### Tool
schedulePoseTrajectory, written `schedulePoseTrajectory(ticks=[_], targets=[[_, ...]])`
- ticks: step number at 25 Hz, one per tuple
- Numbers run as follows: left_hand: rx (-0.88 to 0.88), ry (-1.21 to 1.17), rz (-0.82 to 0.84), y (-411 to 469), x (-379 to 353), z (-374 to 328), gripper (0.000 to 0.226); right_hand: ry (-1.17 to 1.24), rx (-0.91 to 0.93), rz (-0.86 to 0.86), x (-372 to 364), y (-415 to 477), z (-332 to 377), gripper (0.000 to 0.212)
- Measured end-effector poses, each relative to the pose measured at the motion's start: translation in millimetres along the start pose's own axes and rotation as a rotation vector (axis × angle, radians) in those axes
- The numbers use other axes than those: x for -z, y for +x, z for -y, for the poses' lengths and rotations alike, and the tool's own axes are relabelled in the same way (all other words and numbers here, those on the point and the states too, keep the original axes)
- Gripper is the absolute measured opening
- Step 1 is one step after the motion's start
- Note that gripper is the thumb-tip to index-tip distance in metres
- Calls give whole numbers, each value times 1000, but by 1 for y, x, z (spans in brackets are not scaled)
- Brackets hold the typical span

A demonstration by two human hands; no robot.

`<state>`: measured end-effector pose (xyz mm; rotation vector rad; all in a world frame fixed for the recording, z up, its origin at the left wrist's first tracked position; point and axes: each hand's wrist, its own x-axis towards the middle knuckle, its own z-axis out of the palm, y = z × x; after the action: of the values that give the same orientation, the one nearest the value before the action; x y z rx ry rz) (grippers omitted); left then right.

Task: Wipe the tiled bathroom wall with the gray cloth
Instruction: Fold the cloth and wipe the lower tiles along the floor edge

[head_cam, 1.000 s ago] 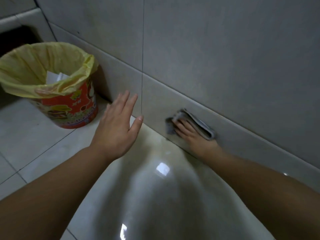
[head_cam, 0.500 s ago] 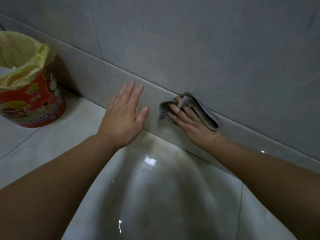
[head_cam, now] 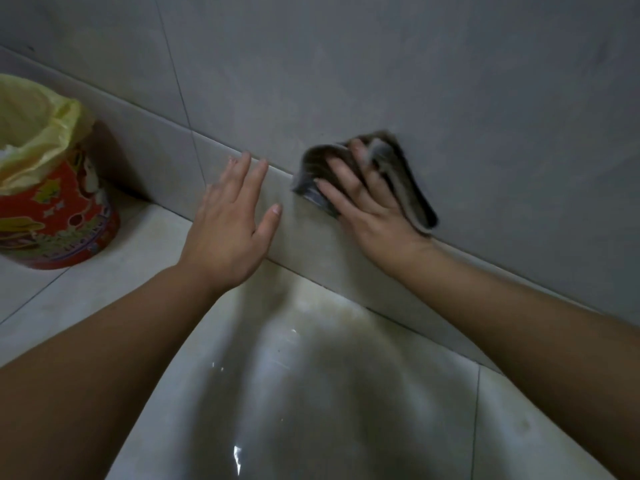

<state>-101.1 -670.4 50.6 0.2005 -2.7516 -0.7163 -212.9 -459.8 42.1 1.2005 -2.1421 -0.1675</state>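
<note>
Standing at the far left edge of the floor (head_cam: 311,393), close against the foot of the wall (head_cam: 381,64), a red printed bin (head_cam: 59,216) is carrying a yellow bag (head_cam: 38,133) as its liner. Further right, the left hand (head_cam: 232,223) is reaching toward the low strip of wall tile, its grip wide, fingers straight and spread, holding nothing; whether the fingertips are touching the tile cannot be told. Just beside it, the right hand (head_cam: 367,206) is pressing the gray cloth (head_cam: 311,168) flat against the wall with straight fingers, across the seam above that strip. The cloth is showing blurred, one fold lying along the hand's right side.
</note>
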Motion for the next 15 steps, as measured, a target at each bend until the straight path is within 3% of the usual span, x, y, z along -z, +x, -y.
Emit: schedulePoseTrajectory(ticks=[3,8,11,15], targets=[[18,28,3,-1,-4,6,71,40,92,162,-47,-10,24,50],[-39,74,47,-18,-10,25,68,134,193,588,-54,-161,-13,64],[-76,87,56,-20,-17,34,67,151,137,554,-55,-165,-13,62],[-89,95,90,-23,-34,38,67,244,146,428,-115,-90,50,58]])
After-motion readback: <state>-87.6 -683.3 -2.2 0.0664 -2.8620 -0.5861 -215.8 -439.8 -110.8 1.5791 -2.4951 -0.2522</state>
